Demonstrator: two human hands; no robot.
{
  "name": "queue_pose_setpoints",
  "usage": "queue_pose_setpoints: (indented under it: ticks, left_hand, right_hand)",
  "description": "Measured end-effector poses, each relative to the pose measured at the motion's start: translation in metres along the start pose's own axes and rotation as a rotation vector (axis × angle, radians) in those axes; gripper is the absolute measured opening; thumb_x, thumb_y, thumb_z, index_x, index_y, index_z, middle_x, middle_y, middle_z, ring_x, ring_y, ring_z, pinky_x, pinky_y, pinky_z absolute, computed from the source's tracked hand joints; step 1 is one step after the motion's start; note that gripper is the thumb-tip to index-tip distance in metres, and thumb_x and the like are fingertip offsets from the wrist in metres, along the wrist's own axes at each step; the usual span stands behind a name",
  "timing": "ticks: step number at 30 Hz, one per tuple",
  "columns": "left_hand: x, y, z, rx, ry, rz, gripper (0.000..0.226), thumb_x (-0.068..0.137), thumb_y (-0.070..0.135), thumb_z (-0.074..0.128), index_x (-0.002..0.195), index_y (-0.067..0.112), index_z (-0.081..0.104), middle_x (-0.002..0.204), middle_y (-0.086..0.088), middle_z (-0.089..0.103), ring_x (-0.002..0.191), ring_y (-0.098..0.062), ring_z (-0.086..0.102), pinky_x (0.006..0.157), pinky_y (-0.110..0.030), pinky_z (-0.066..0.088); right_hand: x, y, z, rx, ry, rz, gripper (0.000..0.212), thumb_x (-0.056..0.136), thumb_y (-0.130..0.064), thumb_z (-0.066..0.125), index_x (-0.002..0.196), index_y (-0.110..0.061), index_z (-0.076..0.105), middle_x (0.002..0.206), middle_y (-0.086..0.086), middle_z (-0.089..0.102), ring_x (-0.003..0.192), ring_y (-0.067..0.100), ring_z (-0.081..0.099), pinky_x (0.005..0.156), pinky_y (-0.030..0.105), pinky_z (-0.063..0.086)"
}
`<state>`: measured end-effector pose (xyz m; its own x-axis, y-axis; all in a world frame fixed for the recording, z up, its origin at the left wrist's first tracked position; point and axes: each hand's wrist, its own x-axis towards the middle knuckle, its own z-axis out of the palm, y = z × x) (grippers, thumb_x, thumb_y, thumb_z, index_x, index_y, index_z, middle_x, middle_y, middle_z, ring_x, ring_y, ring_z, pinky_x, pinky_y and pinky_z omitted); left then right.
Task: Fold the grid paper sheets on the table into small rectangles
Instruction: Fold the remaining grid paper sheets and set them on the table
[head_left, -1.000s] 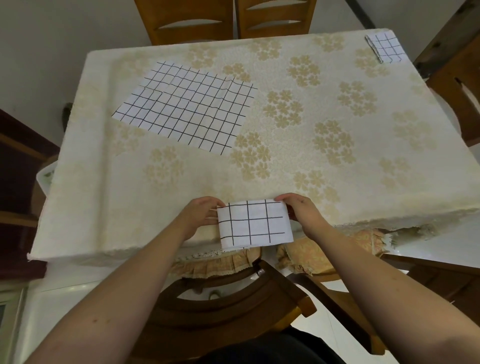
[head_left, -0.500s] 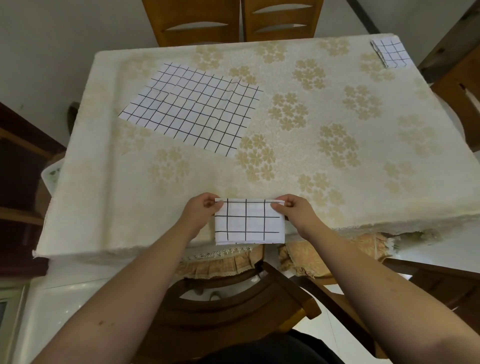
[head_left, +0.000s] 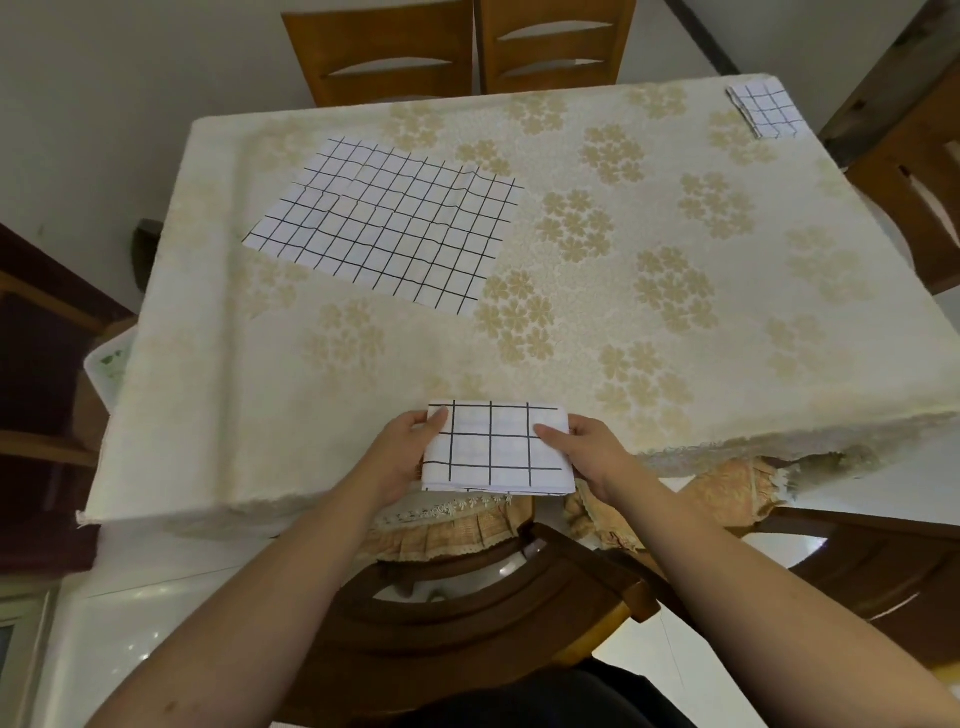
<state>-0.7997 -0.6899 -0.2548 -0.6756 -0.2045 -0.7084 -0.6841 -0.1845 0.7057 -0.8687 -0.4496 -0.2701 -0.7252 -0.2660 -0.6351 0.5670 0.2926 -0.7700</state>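
Observation:
A folded grid paper rectangle (head_left: 496, 449) hangs over the table's near edge, several layers thick. My left hand (head_left: 402, 449) grips its left side with the thumb on top. My right hand (head_left: 584, 449) grips its right side, thumb pressed on the upper face. An unfolded, slightly creased grid sheet (head_left: 384, 223) lies flat at the far left of the table (head_left: 675, 322). A small folded grid rectangle (head_left: 766, 111) rests at the far right corner.
A cream floral tablecloth covers the table. Two wooden chairs (head_left: 457, 49) stand at the far side, another chair (head_left: 914, 171) at the right. A dark wooden chair (head_left: 467, 613) with a frilled cushion sits just below the near edge.
The folded paper has tilted from nearly upright to lying flatter, facing me. Both thumbs have moved onto its upper face, and the hands sit slightly lower at the table's edge.

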Motion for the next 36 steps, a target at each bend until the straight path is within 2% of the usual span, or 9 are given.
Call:
queue_pose_setpoints:
  ticks: [4, 8, 12, 16, 21, 23, 26, 33, 36]
  left_hand:
    - [-0.016, -0.006, -0.011, 0.166, -0.129, 0.030, 0.027, 0.089, 0.017, 0.068, 0.115, 0.010, 0.064, 0.106, -0.008, 0.072, 0.092, -0.020, 0.071, 0.067, -0.024, 0.058]
    - [-0.022, -0.004, 0.000, 0.215, -0.169, 0.101, 0.014, 0.088, 0.016, 0.070, 0.099, 0.023, 0.065, 0.100, -0.004, 0.073, 0.090, -0.018, 0.071, 0.069, -0.026, 0.057]
    - [-0.031, -0.005, 0.026, 0.296, -0.237, 0.146, 0.015, 0.087, 0.012, 0.071, 0.099, 0.019, 0.067, 0.096, -0.005, 0.075, 0.087, -0.020, 0.073, 0.067, -0.028, 0.059]
    - [-0.050, -0.006, 0.057, 0.381, -0.337, 0.169, 0.022, 0.085, 0.011, 0.072, 0.106, 0.014, 0.065, 0.098, -0.008, 0.075, 0.086, -0.023, 0.073, 0.074, -0.038, 0.061]
    - [-0.093, 0.001, 0.108, 0.367, -0.344, 0.206, 0.020, 0.096, 0.021, 0.057, 0.107, 0.006, 0.065, 0.092, -0.011, 0.071, 0.076, -0.023, 0.069, 0.079, -0.045, 0.058]
    - [-0.111, 0.001, 0.131, 0.389, -0.370, 0.218, 0.022, 0.097, 0.019, 0.055, 0.108, 0.002, 0.064, 0.093, -0.015, 0.071, 0.080, -0.026, 0.070, 0.079, -0.046, 0.059]
    - [-0.139, -0.011, 0.170, 0.412, -0.445, 0.232, 0.019, 0.097, 0.016, 0.055, 0.108, 0.002, 0.062, 0.087, -0.011, 0.072, 0.077, -0.023, 0.071, 0.064, -0.033, 0.058]
    - [-0.206, -0.066, 0.270, 0.448, -0.486, 0.294, 0.010, 0.095, 0.013, 0.057, 0.098, 0.009, 0.065, 0.078, -0.008, 0.071, 0.060, -0.014, 0.065, 0.048, -0.021, 0.050]
    - [-0.224, -0.083, 0.304, 0.497, -0.510, 0.307, 0.012, 0.095, 0.018, 0.059, 0.102, 0.010, 0.065, 0.084, -0.007, 0.074, 0.071, -0.021, 0.067, 0.062, -0.029, 0.052]
  right_hand:
    - [-0.021, -0.004, -0.001, -0.016, 0.107, -0.061, 0.021, 0.086, -0.028, 0.071, 0.103, -0.016, 0.070, 0.099, 0.005, 0.075, 0.088, 0.024, 0.072, 0.085, 0.050, 0.057]
    - [-0.055, 0.001, -0.009, 0.031, 0.156, -0.047, 0.028, 0.090, -0.027, 0.067, 0.115, -0.016, 0.065, 0.107, 0.005, 0.072, 0.093, 0.023, 0.070, 0.086, 0.047, 0.056]
    - [-0.099, 0.021, -0.024, 0.003, 0.257, -0.026, 0.027, 0.089, -0.038, 0.065, 0.110, -0.021, 0.068, 0.102, -0.002, 0.074, 0.091, 0.019, 0.071, 0.084, 0.042, 0.058]
    - [-0.147, 0.031, -0.047, 0.147, 0.325, -0.032, 0.025, 0.091, -0.027, 0.064, 0.113, -0.016, 0.065, 0.104, 0.003, 0.074, 0.088, 0.016, 0.072, 0.067, 0.026, 0.058]
    - [-0.201, 0.051, -0.082, 0.231, 0.464, -0.074, 0.018, 0.090, -0.029, 0.065, 0.107, -0.024, 0.066, 0.103, 0.002, 0.073, 0.092, 0.020, 0.071, 0.083, 0.040, 0.059]
    - [-0.222, 0.067, -0.096, 0.266, 0.520, -0.090, 0.026, 0.089, -0.030, 0.067, 0.114, -0.021, 0.065, 0.104, 0.001, 0.074, 0.093, 0.021, 0.071, 0.086, 0.042, 0.058]
    - [-0.257, 0.094, -0.122, 0.323, 0.577, -0.107, 0.033, 0.089, -0.027, 0.066, 0.120, -0.017, 0.064, 0.105, 0.000, 0.074, 0.093, 0.019, 0.071, 0.086, 0.039, 0.057]
    - [-0.358, 0.168, -0.184, 0.474, 0.677, -0.124, 0.011, 0.093, -0.012, 0.060, 0.093, -0.018, 0.069, 0.087, 0.003, 0.075, 0.081, 0.021, 0.071, 0.074, 0.035, 0.057]
    - [-0.391, 0.190, -0.202, 0.509, 0.748, -0.137, 0.012, 0.092, -0.008, 0.060, 0.088, -0.015, 0.069, 0.084, 0.006, 0.072, 0.076, 0.020, 0.068, 0.074, 0.037, 0.055]
